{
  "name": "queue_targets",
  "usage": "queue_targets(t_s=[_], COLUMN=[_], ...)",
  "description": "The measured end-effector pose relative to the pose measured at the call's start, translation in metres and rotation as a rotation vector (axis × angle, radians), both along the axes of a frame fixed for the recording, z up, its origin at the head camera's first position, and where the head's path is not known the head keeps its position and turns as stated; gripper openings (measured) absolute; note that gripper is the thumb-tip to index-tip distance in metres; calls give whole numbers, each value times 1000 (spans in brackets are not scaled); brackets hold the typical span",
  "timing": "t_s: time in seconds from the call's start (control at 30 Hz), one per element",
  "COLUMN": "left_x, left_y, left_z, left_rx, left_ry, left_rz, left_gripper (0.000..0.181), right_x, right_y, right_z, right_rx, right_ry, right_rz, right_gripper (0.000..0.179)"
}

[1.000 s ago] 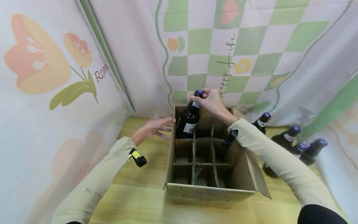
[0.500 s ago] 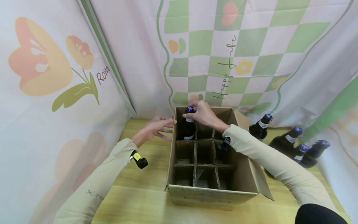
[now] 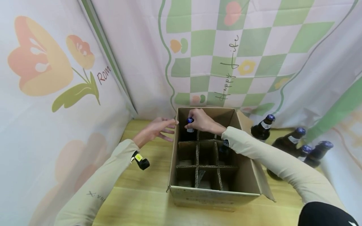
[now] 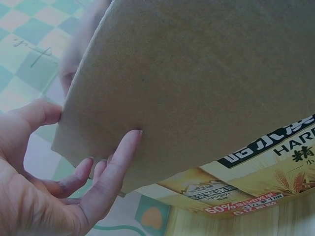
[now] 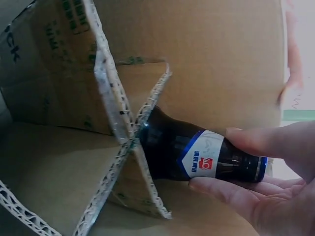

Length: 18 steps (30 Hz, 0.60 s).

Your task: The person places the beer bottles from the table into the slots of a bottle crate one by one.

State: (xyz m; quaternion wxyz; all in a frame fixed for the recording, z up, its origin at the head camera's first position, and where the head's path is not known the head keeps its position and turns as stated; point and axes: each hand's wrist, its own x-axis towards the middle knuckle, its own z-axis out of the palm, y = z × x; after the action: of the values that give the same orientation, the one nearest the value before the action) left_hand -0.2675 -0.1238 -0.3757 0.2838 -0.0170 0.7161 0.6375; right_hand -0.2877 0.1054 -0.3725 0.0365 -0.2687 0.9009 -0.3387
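Pinching the bottle by its neck, far-left in the box, right hand could jam it on a divider if tilted, or shift the box, since left hand, fingers uncurled, only touches its left side.

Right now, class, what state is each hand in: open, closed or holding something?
Left hand: open, touching the cardboard box.
Right hand: holding a dark bottle by the neck.

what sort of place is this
Probably a curtained-off work booth: printed curtains hang behind and left of a wood-grain table, which bears a divided cardboard box and blue-capped beer bottles.
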Motion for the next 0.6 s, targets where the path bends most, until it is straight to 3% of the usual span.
queue_targets(t_s=[0.43,0.53,0.6], left_x=[-1,-1,-1], left_y=[0,0,1], left_z=[-1,-1,-2], left_rx=[1,2,3], left_ry=[-10,-9,-13], left_rz=[0,1,3], left_gripper=[66,65,64], right_x=[1,0,0], right_y=[-4,-4,-3], right_z=[-10,-8,-6], right_rx=[105,117,117], right_ry=[0,-24,-85], right_rz=[60,61,61], right_gripper=[28,29,27])
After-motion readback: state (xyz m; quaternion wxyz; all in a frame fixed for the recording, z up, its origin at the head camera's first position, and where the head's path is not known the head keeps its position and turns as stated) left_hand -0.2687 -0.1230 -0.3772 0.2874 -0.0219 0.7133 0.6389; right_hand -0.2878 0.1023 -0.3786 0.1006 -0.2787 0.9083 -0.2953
